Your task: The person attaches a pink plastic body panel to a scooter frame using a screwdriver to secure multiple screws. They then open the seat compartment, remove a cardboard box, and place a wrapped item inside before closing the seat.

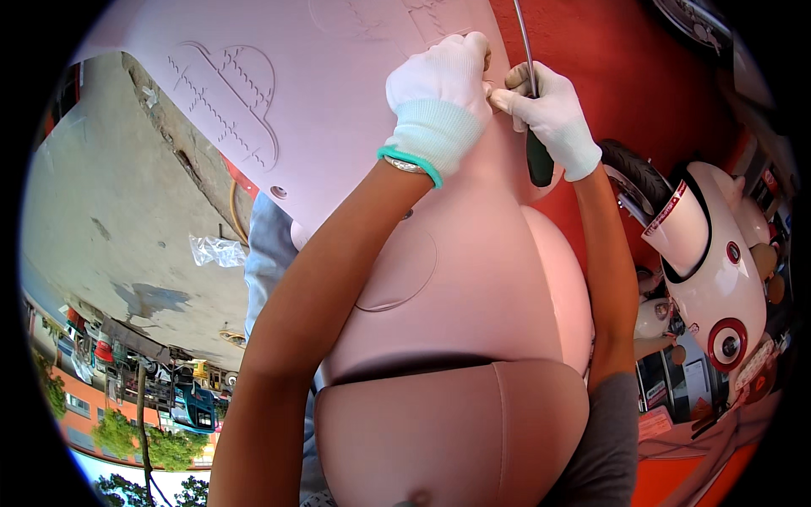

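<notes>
Both of my hands wear white knit gloves and meet over the pink body panel (338, 101) of a scooter. My left hand (439, 80) rests against the panel near its right edge. Its fingers curl inward; whatever they pinch is hidden. Close beside it, my right hand (551, 106) holds a screwdriver (539, 159) with a dark green handle and a long metal shaft. The handle hangs below the fingers and the shaft points up past the top edge. My right thumb and fingertips nearly touch the left hand. Nearer to me is the scooter's brown seat (414, 422).
Another pink-and-white scooter (718, 279) with a dark tyre (635, 173) stands at the right. A red surface (625, 59) lies beyond my right hand. On the concrete floor (110, 194) at the left lies a clear plastic bag (217, 251). Parked vehicles (193, 406) appear farther off.
</notes>
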Demonstrator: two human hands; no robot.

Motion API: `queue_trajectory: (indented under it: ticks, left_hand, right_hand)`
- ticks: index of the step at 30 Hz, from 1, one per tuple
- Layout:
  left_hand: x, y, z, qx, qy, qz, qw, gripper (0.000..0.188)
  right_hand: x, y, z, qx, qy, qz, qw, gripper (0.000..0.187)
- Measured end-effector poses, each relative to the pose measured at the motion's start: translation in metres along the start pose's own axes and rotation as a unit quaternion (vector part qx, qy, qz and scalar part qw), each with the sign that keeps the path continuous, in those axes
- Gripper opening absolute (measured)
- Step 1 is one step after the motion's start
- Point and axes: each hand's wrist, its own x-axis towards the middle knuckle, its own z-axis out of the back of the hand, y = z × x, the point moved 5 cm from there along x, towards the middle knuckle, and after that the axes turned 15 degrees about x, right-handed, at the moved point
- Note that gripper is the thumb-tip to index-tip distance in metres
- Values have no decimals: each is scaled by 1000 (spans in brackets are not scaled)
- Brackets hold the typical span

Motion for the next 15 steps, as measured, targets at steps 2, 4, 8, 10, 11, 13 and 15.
queue_trajectory:
  ticks: [2, 4, 8, 10, 11, 13, 15]
  left_hand:
    - [0, -4, -1, 45, 15, 10, 999, 22]
    - [1, -8, -1, 77, 31, 13, 996, 24]
    - [4, -20, -2, 117, 69, 1, 991, 25]
    - [3, -22, -3, 121, 59, -12, 991, 26]
    - [5, -19, -3, 116, 36, -24, 992, 27]
    - [5, -5, -1, 10, 23, -29, 999, 30]
    - [1, 14, 16, -195, 39, -25, 980, 34]
  right_hand:
    - [-1, 3, -1, -18, -7, -6, 1000, 28]
    - [0, 1, 1, -77, -23, -8, 997, 29]
    - [8, -6, 9, -192, -52, -20, 980, 32]
    - [8, -1, 10, -196, -61, 7, 979, 33]
    - [8, -2, 10, -178, -65, -6, 982, 34]
    - [4, -4, 11, -142, -69, -29, 987, 36]
    - [6, -5, 18, -56, -33, -27, 997, 40]
